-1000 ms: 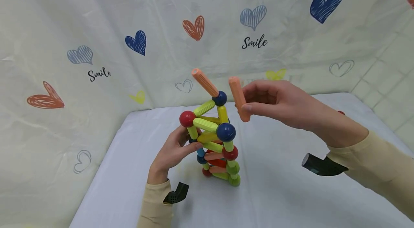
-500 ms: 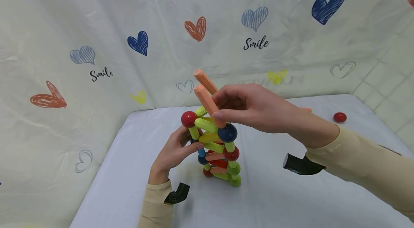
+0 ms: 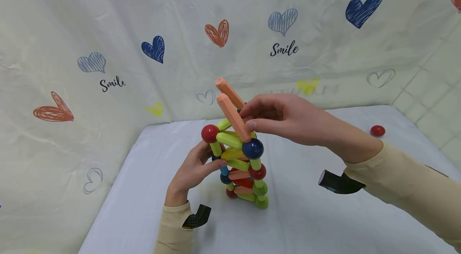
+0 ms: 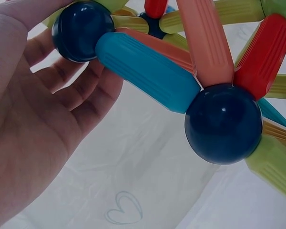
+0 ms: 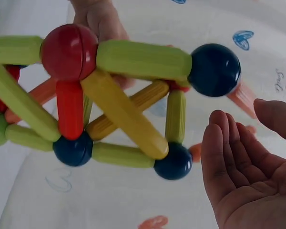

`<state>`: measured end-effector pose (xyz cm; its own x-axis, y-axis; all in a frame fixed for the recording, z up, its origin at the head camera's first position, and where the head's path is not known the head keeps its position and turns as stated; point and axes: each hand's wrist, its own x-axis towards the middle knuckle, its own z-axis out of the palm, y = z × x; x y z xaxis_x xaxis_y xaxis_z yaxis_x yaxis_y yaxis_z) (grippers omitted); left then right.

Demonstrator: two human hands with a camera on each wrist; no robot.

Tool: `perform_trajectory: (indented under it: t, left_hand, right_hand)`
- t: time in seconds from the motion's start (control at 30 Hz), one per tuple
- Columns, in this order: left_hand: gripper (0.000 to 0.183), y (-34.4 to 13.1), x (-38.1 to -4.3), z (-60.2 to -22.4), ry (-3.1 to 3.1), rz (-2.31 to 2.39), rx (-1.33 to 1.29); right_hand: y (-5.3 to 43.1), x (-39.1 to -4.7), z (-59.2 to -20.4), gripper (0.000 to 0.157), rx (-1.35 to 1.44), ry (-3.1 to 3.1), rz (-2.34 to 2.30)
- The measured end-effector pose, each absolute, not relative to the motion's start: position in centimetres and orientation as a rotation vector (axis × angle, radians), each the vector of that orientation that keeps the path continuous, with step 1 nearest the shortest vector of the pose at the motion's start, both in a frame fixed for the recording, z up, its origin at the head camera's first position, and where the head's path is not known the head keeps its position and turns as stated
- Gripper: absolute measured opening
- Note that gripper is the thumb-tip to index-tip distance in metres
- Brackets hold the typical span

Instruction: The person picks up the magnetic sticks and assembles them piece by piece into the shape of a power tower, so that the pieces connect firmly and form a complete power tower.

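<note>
A tower of coloured building sticks and balls (image 3: 234, 154) stands upright on the table. My left hand (image 3: 192, 168) grips its left side, thumb in front and fingers behind, near a dark blue ball (image 4: 83, 31). My right hand (image 3: 288, 120) pinches an orange building stick (image 3: 230, 112) between thumb and fingers. The stick tilts up to the left, its lower end at the dark blue corner ball (image 3: 253, 149) on top. Behind it, another orange stick (image 3: 225, 86) slants up parallel from the far top corner. A red ball (image 3: 210, 133) forms the top left corner.
A loose red ball (image 3: 377, 131) lies on the white-covered table (image 3: 317, 214) at the right back. A pale curtain with printed hearts (image 3: 173, 14) hangs behind the table. Dark wrist cameras (image 3: 340, 183) sit on both sleeves.
My right hand has moved left with the orange stick, bringing its lower end to the dark blue corner ball. The left hand keeps its grip, and the loose red ball has come into view.
</note>
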<state>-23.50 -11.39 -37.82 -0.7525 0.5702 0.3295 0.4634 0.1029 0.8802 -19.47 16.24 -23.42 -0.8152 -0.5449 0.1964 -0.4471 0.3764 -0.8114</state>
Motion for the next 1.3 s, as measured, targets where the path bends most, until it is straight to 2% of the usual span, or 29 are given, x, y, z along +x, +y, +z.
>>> perform_trajectory:
  t: [0.13, 0.3, 0.5, 0.67, 0.73, 0.9, 1.13, 1.23, 1.3]
  left_hand:
    - [0.043, -11.4, -23.5, -37.8, 2.268, 1.737, 1.067]
    - [0.039, -11.4, -23.5, -37.9, 2.273, 1.733, 1.076]
    - [0.04, -11.5, -23.6, -38.1, 2.274, 1.742, 1.062]
    - [0.04, -11.4, -23.7, -38.1, 2.265, 1.747, 1.069]
    - [0.04, -11.4, -23.7, -38.0, 2.266, 1.743, 1.07]
    - [0.04, -11.3, -23.8, -37.8, 2.269, 1.74, 1.073]
    - [0.042, -11.3, -23.7, -37.8, 2.267, 1.74, 1.063]
    - [0.042, -11.3, -23.6, -37.9, 2.269, 1.739, 1.063]
    - [0.042, -11.3, -23.6, -37.9, 2.27, 1.738, 1.062]
  right_hand:
    - [18.7, -20.6, -24.1, 0.025, -0.803, 2.675, -1.411]
    - [23.6, -24.0, -26.5, 0.029, -0.514, 2.971, -1.215]
    - [30.6, -29.1, -33.0, 0.042, -0.309, 3.051, -0.766]
    - [34.9, -30.8, -38.6, 0.067, -0.19, 2.932, -0.558]
    - [35.8, -31.1, -40.4, 0.07, -0.182, 2.898, -0.505]
    - [36.5, -31.1, -43.3, 0.051, -0.212, 2.918, -0.393]
    - [35.3, -30.2, -44.5, 0.029, -0.268, 3.032, -0.187]
    - [33.8, -29.5, -44.8, 0.018, -0.385, 3.008, -0.198]
    - [32.5, -28.6, -44.9, 0.02, -0.521, 2.964, -0.296]
